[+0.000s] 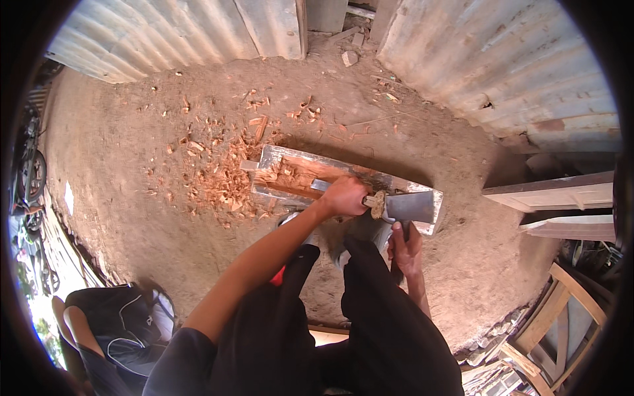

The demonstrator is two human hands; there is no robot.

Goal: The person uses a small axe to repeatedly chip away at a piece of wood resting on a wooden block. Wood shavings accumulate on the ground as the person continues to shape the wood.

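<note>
While both grips (343,196) (404,247) clench axe (411,206).

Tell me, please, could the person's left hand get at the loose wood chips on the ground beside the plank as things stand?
Probably yes. The left hand rests on the plank, and the wood chips lie on open dirt just left of it, with nothing between. The hand would have to let go of the plank first.

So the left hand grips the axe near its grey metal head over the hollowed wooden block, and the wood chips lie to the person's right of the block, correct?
Not quite. In the head view the wood chips lie to the person's left of the hollowed wooden block. The left hand does grip near the grey metal axe head.
</note>
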